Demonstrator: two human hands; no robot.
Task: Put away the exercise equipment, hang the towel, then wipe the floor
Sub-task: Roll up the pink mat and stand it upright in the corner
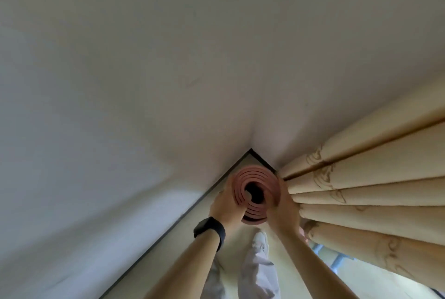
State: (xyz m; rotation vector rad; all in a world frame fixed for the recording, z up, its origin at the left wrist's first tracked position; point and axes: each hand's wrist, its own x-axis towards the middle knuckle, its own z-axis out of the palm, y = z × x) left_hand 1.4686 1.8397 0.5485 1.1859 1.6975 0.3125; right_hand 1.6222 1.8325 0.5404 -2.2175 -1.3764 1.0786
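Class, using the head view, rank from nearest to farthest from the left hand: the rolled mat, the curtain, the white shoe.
1. The rolled mat: gripped by the left hand.
2. The curtain: across the mat, to the right.
3. The white shoe: down on the floor.

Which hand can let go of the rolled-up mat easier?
Probably the left hand. It holds the rolled mat on the side toward the bare wall, with room to pull away. The right hand is tucked between the mat and the curtain.
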